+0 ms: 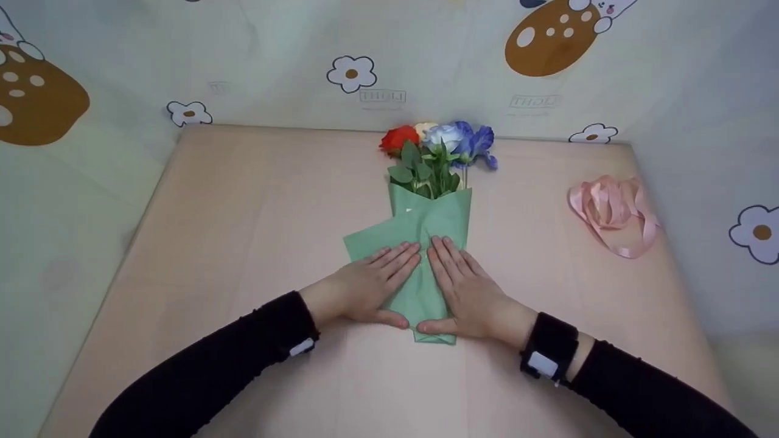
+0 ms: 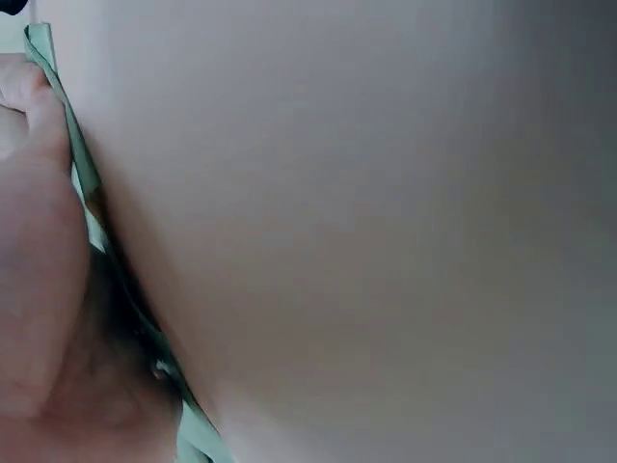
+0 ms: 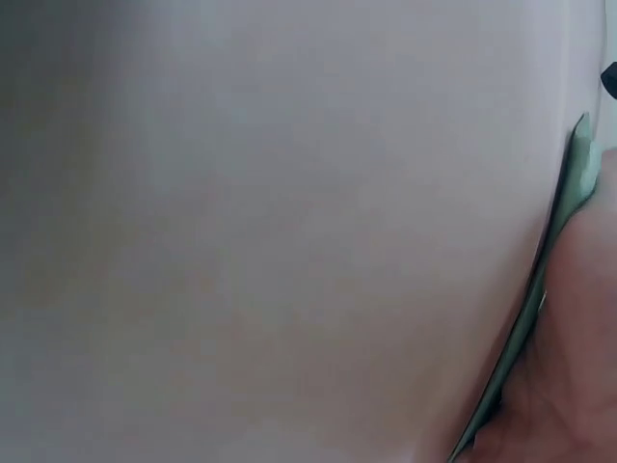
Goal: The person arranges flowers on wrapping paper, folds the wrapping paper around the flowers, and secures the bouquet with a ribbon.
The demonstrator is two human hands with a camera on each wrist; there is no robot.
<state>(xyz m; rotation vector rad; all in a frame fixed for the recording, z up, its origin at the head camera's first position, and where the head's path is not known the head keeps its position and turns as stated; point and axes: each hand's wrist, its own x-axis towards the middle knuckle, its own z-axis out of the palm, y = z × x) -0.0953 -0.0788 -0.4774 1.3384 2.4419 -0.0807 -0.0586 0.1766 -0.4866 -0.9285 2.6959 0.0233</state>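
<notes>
A bouquet lies on the table, wrapped in green paper [image 1: 426,213] that narrows toward the near end. Out of its far end come a red rose [image 1: 400,141], a pale blue rose [image 1: 444,137], a blue-purple flower [image 1: 479,143] and green leaves [image 1: 405,170]. My left hand [image 1: 371,283] rests flat on the left side of the wrap with fingers straight. On the right side my right hand [image 1: 471,292] presses the paper likewise, its thumb pointing toward the left thumb. The wrist views show only the paper's edge [image 2: 87,174] beside each palm.
A loose coil of pink ribbon [image 1: 611,210] lies near the table's right edge. The table [image 1: 274,201] wears a pale pink cover. Behind it and at the sides hangs a light curtain [image 1: 274,61] printed with flowers.
</notes>
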